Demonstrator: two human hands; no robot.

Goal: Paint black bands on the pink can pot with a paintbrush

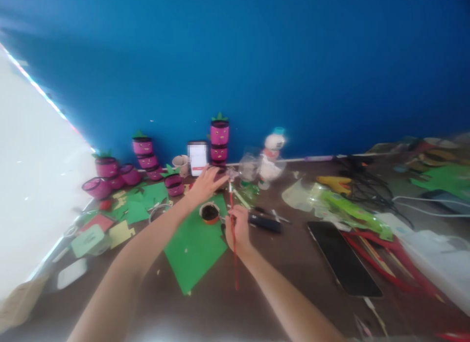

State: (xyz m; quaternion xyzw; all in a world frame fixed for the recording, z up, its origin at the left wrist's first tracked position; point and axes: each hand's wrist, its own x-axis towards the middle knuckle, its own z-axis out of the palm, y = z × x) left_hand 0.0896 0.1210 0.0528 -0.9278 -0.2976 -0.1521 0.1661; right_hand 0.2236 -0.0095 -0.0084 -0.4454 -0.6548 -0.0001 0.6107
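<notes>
My right hand (239,227) is closed around a long thin paintbrush (235,263) with a red handle, held nearly upright with its pale end pointing away from me. My left hand (206,186) reaches across with its fingers stretched out, close to the brush's far end and a blurred clear plastic piece (231,173). Whether its fingertips touch anything is hard to make out. Below and between the hands, a small round cup (210,213) with dark contents sits on a green sheet (194,256). A dark oblong object (264,223) lies beside my right hand.
Pink cups with green tops stand stacked (219,134) against the blue wall, with more at left. A lit phone (198,158) leans behind my left hand. A white bottle-shaped figure (270,158) stands farther right. A dark phone (343,257) and red-handled scissors (378,263) lie right.
</notes>
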